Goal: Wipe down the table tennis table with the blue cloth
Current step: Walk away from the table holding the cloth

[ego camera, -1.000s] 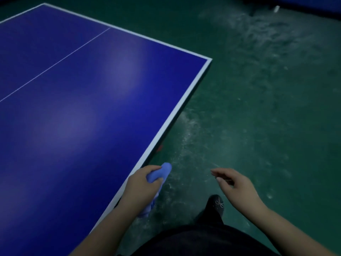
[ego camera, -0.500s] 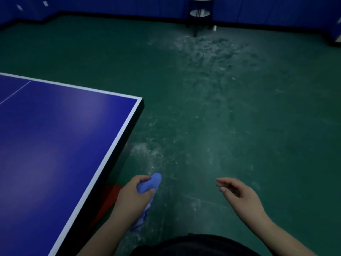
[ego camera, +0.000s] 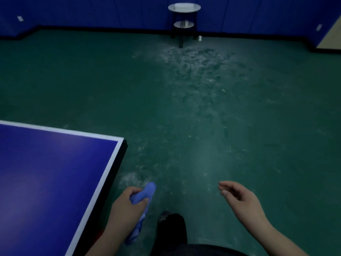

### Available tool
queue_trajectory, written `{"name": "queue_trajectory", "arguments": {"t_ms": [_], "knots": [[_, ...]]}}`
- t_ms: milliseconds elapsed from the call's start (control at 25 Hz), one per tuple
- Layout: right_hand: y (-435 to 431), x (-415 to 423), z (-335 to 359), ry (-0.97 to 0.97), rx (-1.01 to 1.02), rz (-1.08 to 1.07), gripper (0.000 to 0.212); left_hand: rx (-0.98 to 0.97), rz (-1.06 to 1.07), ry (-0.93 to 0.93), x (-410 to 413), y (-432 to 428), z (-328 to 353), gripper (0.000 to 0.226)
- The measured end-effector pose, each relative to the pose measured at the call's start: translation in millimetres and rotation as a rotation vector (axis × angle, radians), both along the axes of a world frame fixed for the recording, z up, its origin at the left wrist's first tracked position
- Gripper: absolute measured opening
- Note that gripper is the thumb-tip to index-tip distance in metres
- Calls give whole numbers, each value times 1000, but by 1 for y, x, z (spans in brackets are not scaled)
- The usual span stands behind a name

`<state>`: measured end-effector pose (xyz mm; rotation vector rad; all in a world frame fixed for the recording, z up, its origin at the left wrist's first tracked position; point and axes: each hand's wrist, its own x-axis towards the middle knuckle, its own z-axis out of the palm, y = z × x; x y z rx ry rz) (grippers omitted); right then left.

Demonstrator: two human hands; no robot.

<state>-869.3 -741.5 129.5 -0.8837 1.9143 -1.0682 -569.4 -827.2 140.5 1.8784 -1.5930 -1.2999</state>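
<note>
The left hand grips the bunched cloth in the air, off the table, whose white edge runs just to its left. The right hand hangs loosely curled and holds nothing. Wiping well likely means spreading the cloth flat and laying it leftward onto the top. The corner lies ahead-left, with open floor ahead of both hands.

table blue, white edge | cloth light blue | floor green, whitish scuffs
</note>
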Motion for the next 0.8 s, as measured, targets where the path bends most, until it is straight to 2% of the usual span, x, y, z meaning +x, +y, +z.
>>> {"name": "queue_trajectory", "arguments": {"t_ms": [440, 800], "knots": [[-203, -66, 11, 31, -29, -109, 26, -23, -123, -16, -80, -244, 9, 7], [-398, -225, 3, 39, -33, -81, 26, 7, -51, -5, -235, -422, 1, 10]]}}
